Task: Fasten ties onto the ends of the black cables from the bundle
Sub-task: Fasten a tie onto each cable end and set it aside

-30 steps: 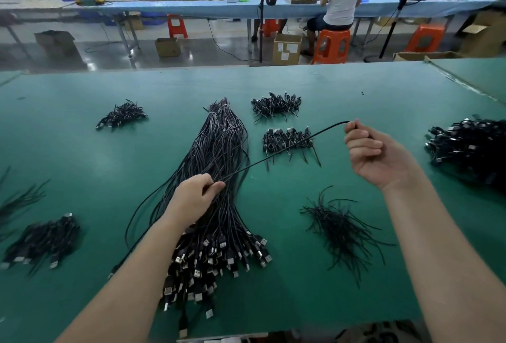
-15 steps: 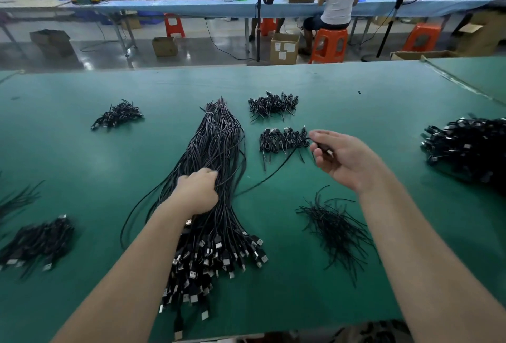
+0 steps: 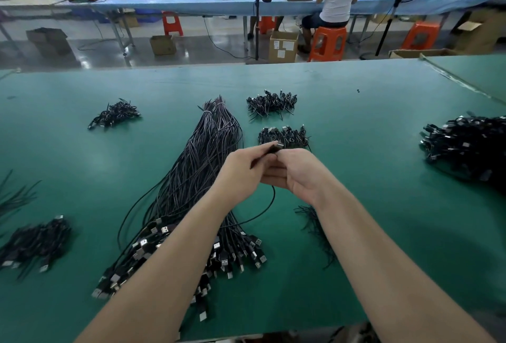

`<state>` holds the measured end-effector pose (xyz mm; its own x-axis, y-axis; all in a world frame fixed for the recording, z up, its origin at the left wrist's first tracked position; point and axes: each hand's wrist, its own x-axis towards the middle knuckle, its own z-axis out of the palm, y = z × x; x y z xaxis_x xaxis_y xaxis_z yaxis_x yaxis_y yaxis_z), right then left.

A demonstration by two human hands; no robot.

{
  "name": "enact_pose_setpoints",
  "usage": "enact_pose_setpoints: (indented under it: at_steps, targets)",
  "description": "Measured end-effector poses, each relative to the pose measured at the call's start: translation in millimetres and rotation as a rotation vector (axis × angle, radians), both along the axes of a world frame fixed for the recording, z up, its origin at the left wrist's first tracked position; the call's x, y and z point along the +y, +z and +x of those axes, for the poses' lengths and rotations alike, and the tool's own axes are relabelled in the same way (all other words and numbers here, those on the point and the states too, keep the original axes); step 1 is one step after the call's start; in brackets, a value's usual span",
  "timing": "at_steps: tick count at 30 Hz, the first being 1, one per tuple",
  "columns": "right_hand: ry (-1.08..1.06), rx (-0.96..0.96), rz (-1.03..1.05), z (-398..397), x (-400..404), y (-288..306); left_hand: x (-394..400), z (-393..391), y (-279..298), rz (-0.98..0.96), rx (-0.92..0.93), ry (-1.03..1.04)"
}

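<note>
My left hand and right hand meet above the desk, fingers of both curled and pinching one black cable near its USB plug, which pokes out above my knuckles. The cable loops down to the cable bundle lying under my left forearm. Loose ties lie beneath my right wrist.
</note>
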<state>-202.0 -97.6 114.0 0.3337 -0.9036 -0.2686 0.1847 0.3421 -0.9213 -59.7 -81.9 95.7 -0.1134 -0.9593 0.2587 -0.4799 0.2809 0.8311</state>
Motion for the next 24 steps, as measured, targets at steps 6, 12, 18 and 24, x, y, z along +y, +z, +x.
enact_pose_setpoints:
  at_steps: [6, 12, 18, 24]
  targets:
    - [0.131, 0.120, -0.032, 2.0, 10.0, -3.4, -3.2, 5.4, -6.0, 0.155, 0.332, 0.127]
    - [0.187, 0.515, -0.300, 12.5, 12.5, -21.1, 2.4, 10.2, -1.0, 0.395, 0.743, -0.009]
    - [0.233, 0.420, -0.270, 12.0, 11.5, -23.6, 7.0, 17.5, -2.6, 0.353, 0.805, -0.091]
    - [0.375, 0.120, 0.008, 2.9, 15.3, -39.5, 3.1, 30.0, 4.1, 0.358, 1.170, -0.152]
